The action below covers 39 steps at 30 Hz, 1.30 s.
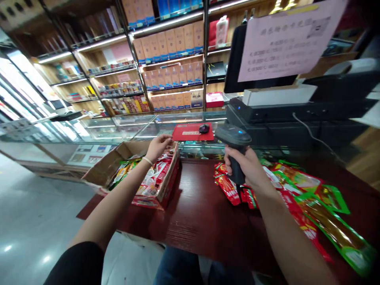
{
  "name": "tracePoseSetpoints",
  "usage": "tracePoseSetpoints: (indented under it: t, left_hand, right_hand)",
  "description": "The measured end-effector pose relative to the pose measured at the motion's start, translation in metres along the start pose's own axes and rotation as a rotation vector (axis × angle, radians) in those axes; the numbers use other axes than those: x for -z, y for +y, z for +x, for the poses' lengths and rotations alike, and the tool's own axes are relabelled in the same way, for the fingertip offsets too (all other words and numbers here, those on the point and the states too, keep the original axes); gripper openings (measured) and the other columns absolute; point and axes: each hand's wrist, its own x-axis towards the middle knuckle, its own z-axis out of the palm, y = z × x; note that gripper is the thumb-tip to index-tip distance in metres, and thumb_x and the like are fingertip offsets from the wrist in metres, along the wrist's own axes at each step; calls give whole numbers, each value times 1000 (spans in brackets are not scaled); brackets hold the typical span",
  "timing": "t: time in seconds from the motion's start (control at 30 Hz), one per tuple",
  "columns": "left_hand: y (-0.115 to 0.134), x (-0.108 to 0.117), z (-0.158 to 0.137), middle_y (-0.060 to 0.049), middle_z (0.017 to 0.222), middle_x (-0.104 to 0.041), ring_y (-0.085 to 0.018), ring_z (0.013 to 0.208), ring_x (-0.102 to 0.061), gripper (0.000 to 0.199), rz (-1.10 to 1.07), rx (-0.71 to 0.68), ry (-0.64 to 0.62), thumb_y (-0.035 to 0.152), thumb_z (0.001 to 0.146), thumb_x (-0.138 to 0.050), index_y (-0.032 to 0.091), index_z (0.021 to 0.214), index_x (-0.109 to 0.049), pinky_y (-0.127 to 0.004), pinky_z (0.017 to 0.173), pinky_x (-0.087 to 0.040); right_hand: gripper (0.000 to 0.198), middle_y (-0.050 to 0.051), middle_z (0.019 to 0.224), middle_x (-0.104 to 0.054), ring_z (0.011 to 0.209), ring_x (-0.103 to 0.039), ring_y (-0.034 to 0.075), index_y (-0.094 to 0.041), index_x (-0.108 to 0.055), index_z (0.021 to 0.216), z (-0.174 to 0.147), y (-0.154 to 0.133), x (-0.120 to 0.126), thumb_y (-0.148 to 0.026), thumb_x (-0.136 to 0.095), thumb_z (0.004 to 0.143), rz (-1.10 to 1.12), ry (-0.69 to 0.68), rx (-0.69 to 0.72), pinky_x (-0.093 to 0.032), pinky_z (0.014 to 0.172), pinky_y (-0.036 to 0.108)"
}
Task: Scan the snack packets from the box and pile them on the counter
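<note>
My right hand (245,162) grips the handle of a black barcode scanner (233,135), lifted above the dark red tabletop with a blue light glowing on top. My left hand (159,147) is over the back right part of an open cardboard box (111,160), with its fingers loosely bent and apart and nothing visible in them. Inside the box lie red snack packets (162,170) and green and yellow ones (126,170). Below and beside the scanner are red snack packets (228,188) in a pile. A long green-edged snack packet (332,225) lies near my right forearm.
A red mat (190,132) with a black mouse (204,128) lies on the glass counter (142,132) behind. At the right stand a black machine (267,114) and a screen with a pink paper sign (287,43). Shelves of boxed goods (172,41) line the back wall.
</note>
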Motion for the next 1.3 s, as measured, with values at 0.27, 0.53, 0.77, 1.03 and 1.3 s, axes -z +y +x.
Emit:
tracePoseSetpoints:
  t: [0.27,0.53,0.77,1.03,1.3]
  left_hand:
    - [-28,79,-12,-7,87,-71,-15,77,-68,28,84,81,143,31,78,-63,15,101,-64,-26,67,-53]
    - [-60,120,-25,-5,91,-73,-20,84,-67,24,721,-9,143,35,79,-62,19,96,-68,-30,78,-50]
    - [-88,149,-33,-15,107,-66,-33,106,-59,38,1137,176,-99,37,57,-80,19,87,-65,-41,96,-43]
    - [-83,142,-32,-16,98,-66,-31,100,-62,16,1100,259,78,21,69,-67,18,85,-64,-38,90,-43]
    - [-21,112,-40,-1,74,-62,-16,70,-55,22,628,-216,732,42,83,-60,20,86,-61,-25,69,-40]
  right_hand:
    - [33,-4,52,-53,37,-48,10,-19,-54,67,18,23,-53,-44,-71,79,-25,-177,-97,-41,35,23]
    - [30,-4,54,-55,38,-49,11,-19,-54,69,36,34,-85,-42,-72,79,-19,-246,-128,-41,35,23]
    - [29,-3,55,-55,38,-49,11,-20,-56,72,39,41,-82,-42,-74,76,-53,-244,-163,-41,35,23]
    - [27,-3,54,-55,37,-48,12,-20,-58,77,38,40,-84,-40,-76,74,-31,-253,-162,-40,34,23]
    - [29,-4,55,-55,39,-49,11,-20,-55,74,24,24,-66,-41,-74,77,16,-203,-120,-41,35,23]
